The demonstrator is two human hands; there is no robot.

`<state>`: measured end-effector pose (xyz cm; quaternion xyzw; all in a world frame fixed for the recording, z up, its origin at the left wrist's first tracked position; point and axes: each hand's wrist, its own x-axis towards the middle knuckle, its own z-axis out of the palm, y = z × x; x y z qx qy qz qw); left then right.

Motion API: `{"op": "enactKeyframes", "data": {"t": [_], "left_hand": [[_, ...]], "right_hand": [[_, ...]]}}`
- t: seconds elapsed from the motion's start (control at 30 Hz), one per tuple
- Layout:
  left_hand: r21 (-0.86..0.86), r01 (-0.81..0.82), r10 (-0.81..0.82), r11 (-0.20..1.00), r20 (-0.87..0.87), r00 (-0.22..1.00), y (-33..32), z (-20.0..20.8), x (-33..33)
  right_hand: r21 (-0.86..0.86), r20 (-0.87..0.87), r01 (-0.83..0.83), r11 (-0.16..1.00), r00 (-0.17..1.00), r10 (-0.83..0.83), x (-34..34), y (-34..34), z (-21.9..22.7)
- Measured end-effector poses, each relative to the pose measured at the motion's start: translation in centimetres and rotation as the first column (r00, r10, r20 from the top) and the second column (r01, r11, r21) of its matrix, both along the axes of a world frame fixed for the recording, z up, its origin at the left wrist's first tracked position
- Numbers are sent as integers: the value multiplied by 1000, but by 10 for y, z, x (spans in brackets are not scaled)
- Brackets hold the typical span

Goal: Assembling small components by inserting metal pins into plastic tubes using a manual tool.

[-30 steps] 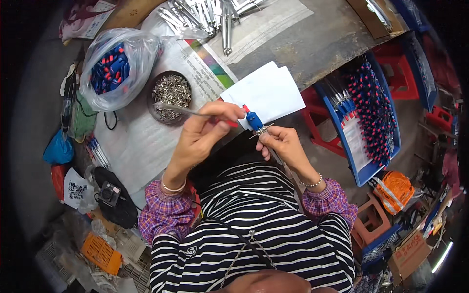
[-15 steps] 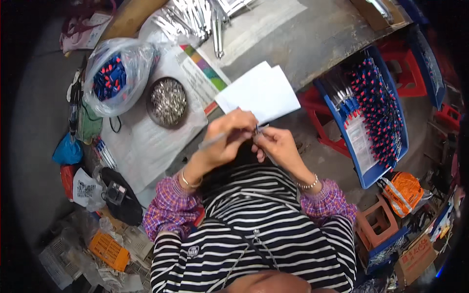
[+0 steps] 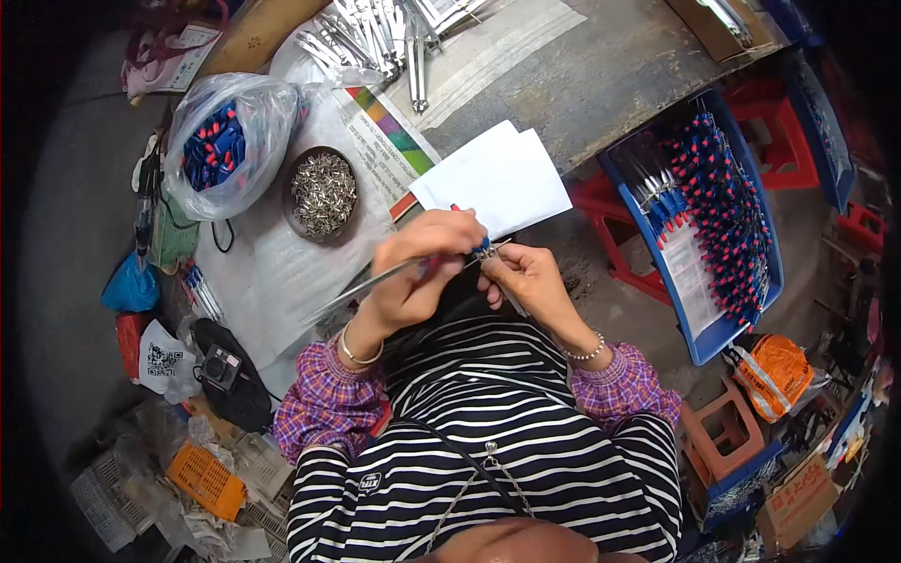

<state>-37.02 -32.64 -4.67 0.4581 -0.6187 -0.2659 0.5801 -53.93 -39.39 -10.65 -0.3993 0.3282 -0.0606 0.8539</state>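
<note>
My left hand (image 3: 422, 253) is closed, its fingers curled around a long silvery metal rod (image 3: 380, 280) that slants out toward the lower left. At its fingertips shows a small blue plastic piece (image 3: 482, 247), and a red tip (image 3: 455, 207) pokes up behind the knuckles. Facing it, my right hand (image 3: 533, 281) pinches a slim metal part (image 3: 513, 300) right at the blue piece. Both hands meet over my lap, in front of the table edge. How the parts join is hidden by the fingers.
White paper (image 3: 497, 178) lies at the table edge. To its left stand a round bowl of small metal pieces (image 3: 324, 192) and a plastic bag of blue-and-red parts (image 3: 225, 155). Silvery metal parts (image 3: 375, 38) lie at the back. A blue tray (image 3: 699, 352) holds many finished-looking blue-and-red rods.
My left hand has shifted slightly left and turned; the rod in it now sticks out farther to the lower left. The blue piece and red tip have come into sight. My right hand stays nearly in place.
</note>
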Motion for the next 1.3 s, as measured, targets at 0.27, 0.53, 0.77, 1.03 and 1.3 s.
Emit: {"op": "enactKeyframes", "data": {"t": [0.27, 0.53, 0.77, 1.03, 1.3], "left_hand": [[297, -110, 172, 949, -191, 966, 10, 2, -8], [466, -100, 269, 879, -313, 911, 29, -1, 13], [588, -84, 387, 804, -411, 825, 39, 4, 9], [582, 29, 345, 813, -521, 781, 49, 4, 12], [593, -28, 377, 805, -473, 796, 57, 2, 11]], "right_hand": [[-65, -37, -42, 997, 999, 39, -2, 2, -2], [-107, 91, 44, 993, 995, -34, -9, 10, 31], [-209, 112, 46, 977, 993, -23, 8, 23, 42], [-392, 132, 56, 918, 991, -4, 10, 36, 45], [-499, 97, -8, 867, 993, 64, 6, 42, 53]]}}
